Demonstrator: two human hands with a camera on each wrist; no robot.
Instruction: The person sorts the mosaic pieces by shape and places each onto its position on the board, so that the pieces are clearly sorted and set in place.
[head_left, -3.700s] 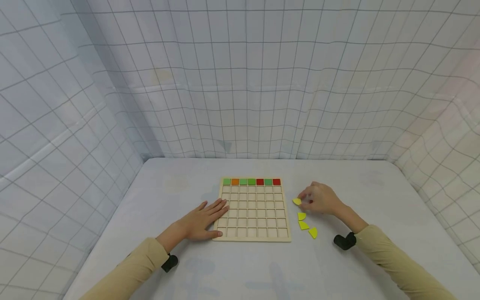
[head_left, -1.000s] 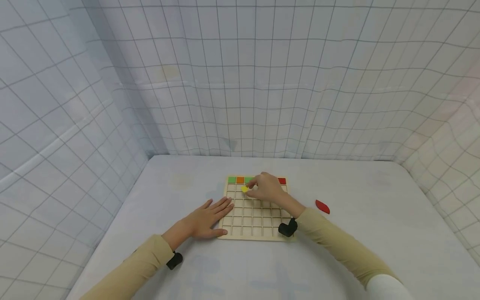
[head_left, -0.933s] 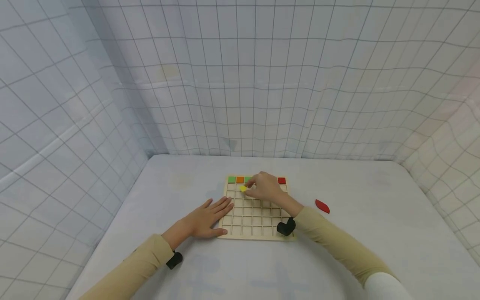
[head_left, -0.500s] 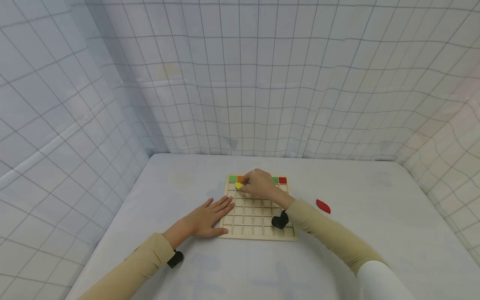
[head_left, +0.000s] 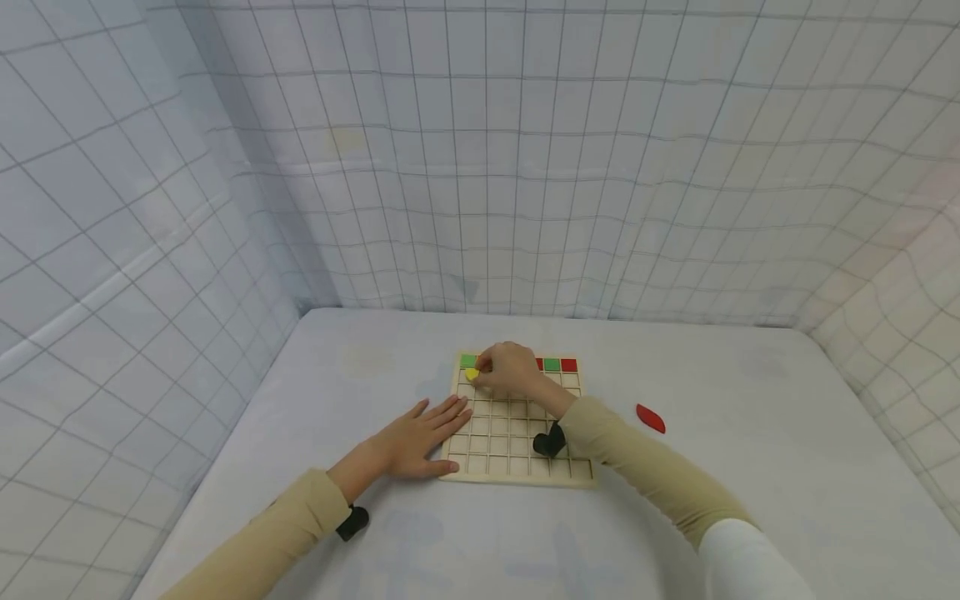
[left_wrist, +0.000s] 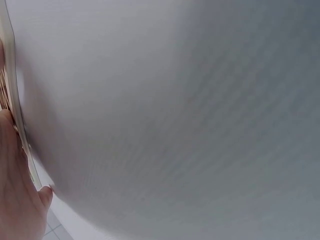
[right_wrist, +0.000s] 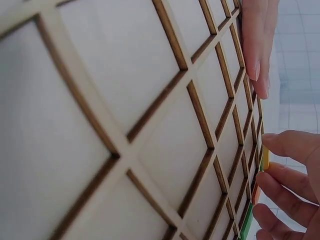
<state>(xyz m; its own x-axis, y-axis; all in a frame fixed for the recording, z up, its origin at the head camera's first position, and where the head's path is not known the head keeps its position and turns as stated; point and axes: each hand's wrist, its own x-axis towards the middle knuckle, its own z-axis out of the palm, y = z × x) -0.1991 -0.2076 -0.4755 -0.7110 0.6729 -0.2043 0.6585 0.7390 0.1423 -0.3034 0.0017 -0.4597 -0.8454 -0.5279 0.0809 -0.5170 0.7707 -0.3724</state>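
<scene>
My right hand (head_left: 508,368) pinches a small yellow rounded tile (head_left: 472,374) over the upper left of a wooden grid board (head_left: 517,481). In the right wrist view, the yellow tile (right_wrist: 266,152) appears edge-on between thumb and fingertips, close over the cells. Spread flat, my left hand (head_left: 416,442) rests along the board's left edge, fingers on the frame. The left wrist view catches only part of that hand (left_wrist: 17,195) beside the board's rim (left_wrist: 12,70). Coloured square tiles, such as a green one (head_left: 468,361), fill the top row, partly hidden by my right hand.
A red leaf-shaped piece (head_left: 650,418) lies on the white table (head_left: 420,550) right of the board. Grid-patterned white curtains (head_left: 480,208) enclose the table at the back and sides. A black wrist camera (head_left: 550,440) on the right arm hangs over the board.
My right hand has carried the yellow tile leftward across the board. Several yellow pieces seen earlier on the table's right are gone, and a red piece lies there. My left hand stays put.
</scene>
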